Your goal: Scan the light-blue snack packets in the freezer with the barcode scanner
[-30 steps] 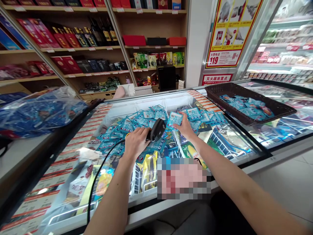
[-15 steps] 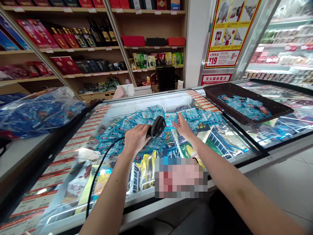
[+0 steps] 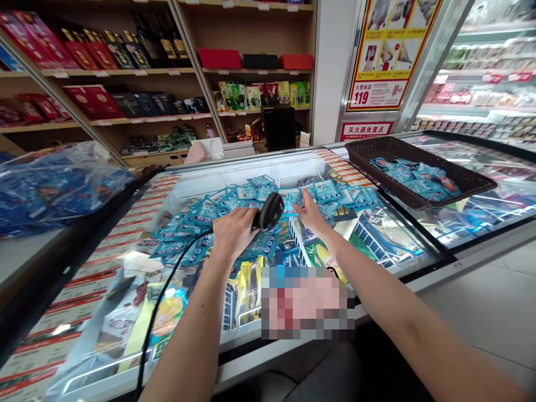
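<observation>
My left hand (image 3: 234, 231) is wrapped round the handle of a black barcode scanner (image 3: 273, 211), whose head points away from me to the right. A black cable runs from it down past my left forearm. My right hand (image 3: 312, 216) pinches the right edge of a light blue packet (image 3: 290, 196) with a printed barcode label, just beyond the scanner head. Many similar blue packets (image 3: 205, 212) lie spread and overlapping on the glass top of a chest freezer (image 3: 288, 163), around both hands.
To the right, a dark brown plastic basket (image 3: 368, 146) holds more blue packets. On the left lies a clear plastic bag (image 3: 62, 190) of blue packages. Wooden shelves (image 3: 251, 33) with boxes and bottles stand behind. A pixelated patch (image 3: 307, 304) covers part of the freezer's near edge.
The view has shifted slightly, so the shelves and basket appear a little higher and further left. Both hands keep their hold on the scanner and the packet.
</observation>
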